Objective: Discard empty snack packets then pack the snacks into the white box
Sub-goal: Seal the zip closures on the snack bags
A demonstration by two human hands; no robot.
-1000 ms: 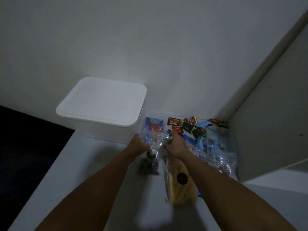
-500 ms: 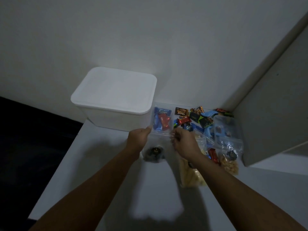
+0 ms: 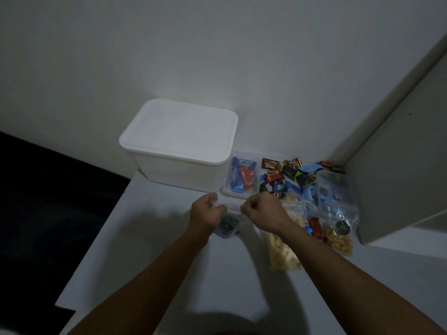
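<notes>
A white box [image 3: 179, 163] with its lid on stands at the back of the white table, against the wall. Just in front of it, my left hand [image 3: 206, 211] and my right hand [image 3: 262, 211] pinch the two top corners of a clear plastic packet [image 3: 228, 226] that has a dark label and looks almost empty. The packet hangs between my hands, low over the table. A clear tray [image 3: 226, 189] to the right of the box holds blue and red wrapped snacks [image 3: 243, 175] and several small chocolates [image 3: 278, 175].
A clear bag of yellow sticks [image 3: 285, 252] lies under my right wrist. Further right lie a bag of nuts [image 3: 339, 240], red wrapped sweets [image 3: 315, 227] and clear bags. A grey panel [image 3: 399, 170] closes the right side. The table's left edge drops to dark floor.
The view has shifted and the box now sits closer to centre. My hands lowered the clear packet toward the table and moved slightly apart, still pinching its top.
</notes>
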